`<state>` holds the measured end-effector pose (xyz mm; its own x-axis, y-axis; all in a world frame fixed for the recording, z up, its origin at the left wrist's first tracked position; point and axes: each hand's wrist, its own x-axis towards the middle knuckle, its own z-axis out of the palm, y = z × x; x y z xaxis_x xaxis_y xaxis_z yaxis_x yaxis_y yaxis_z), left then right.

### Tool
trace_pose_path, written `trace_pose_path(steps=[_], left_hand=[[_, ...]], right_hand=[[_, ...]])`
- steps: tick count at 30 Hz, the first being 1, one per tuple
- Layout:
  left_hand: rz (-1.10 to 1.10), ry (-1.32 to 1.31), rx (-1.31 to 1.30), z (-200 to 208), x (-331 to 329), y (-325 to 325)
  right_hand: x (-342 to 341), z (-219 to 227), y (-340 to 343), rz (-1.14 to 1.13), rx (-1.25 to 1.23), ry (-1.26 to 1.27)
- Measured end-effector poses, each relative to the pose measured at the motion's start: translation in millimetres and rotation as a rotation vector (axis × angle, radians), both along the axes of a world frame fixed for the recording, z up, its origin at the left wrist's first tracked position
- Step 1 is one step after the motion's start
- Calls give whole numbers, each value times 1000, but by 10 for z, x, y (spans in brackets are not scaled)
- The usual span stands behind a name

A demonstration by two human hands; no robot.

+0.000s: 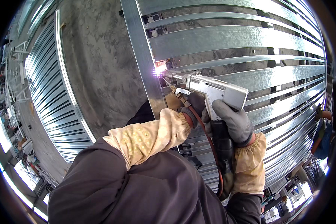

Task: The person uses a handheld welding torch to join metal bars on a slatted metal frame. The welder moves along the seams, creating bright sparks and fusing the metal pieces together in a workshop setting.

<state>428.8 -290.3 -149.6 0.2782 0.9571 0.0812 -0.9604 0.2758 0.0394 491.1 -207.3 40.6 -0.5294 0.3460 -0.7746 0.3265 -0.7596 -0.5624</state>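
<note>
My gloved right hand (232, 118) is wrapped round the handle of a silver hand-held welding gun (216, 89). Its nozzle points left, and a bright spark (160, 69) glows at the tip. There a flat slat meets the long side rail (138, 44) of a galvanized metal frame. Beneath the gun, my left hand (196, 103), in a dark grey glove, is closed against its body, with the fingers mostly hidden. A thin wire-feed tube with a brass fitting (183, 100) and a red hose (208, 136) runs below the nozzle. Tan sleeve covers (147, 140) protect both forearms.
Parallel metal slats (220, 37) of the frame stretch to the right, with gaps between them. Another slatted panel (59, 97) lies at the left on the grey floor (97, 56). What looks like another person's arm (326, 115) shows at the far right edge.
</note>
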Motion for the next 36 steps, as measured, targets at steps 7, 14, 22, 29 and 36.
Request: trace_pose_path(steps=[7, 14, 22, 29, 36], left_hand=[[1, 16, -5, 28, 5, -5], [10, 27, -10, 53, -10, -11], [8, 35, -15, 58, -19, -7], [10, 44, -12, 76, -23, -10], [12, 47, -9, 86, -15, -14]], right_hand=[[-38, 57, 8, 10, 4, -1], [-57, 108, 8, 84, 52, -52], [-69, 130, 1, 68, 45, -64], [-65, 130, 0, 103, 73, -70], [-42, 117, -8, 115, 91, -50]])
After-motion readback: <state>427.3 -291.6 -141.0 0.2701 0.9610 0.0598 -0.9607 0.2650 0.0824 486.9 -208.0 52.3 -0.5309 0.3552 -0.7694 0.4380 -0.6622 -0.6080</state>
